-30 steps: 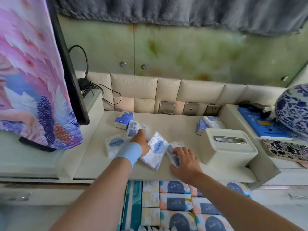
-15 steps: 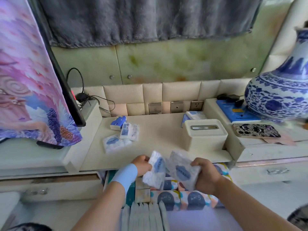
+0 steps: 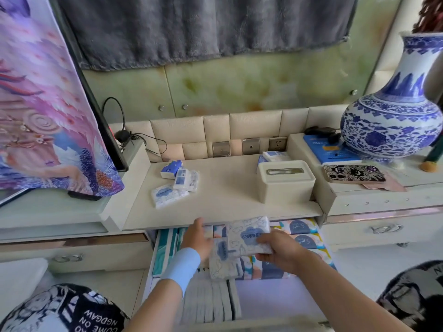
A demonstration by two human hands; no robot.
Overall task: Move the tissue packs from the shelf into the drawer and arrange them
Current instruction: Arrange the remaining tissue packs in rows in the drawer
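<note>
Low in the centre of the frame, the right hand [image 3: 280, 250] gripped a white tissue pack [image 3: 249, 236] over the open drawer [image 3: 263, 300], and the left hand [image 3: 199, 240], a blue band at its wrist, held a second pack [image 3: 224, 262] just below it. Colourful packs filled the drawer's far end. Three tissue packs [image 3: 178, 182] lay on the shelf [image 3: 227, 195] at mid-frame, left of a cream tissue box [image 3: 285, 183]. A blue-and-white vase [image 3: 393, 116] stood at the right.

A blue-white vase [image 3: 393, 121] stands at right; a cream tissue box [image 3: 285, 180] sits near the wall sockets [image 3: 250, 146].
</note>
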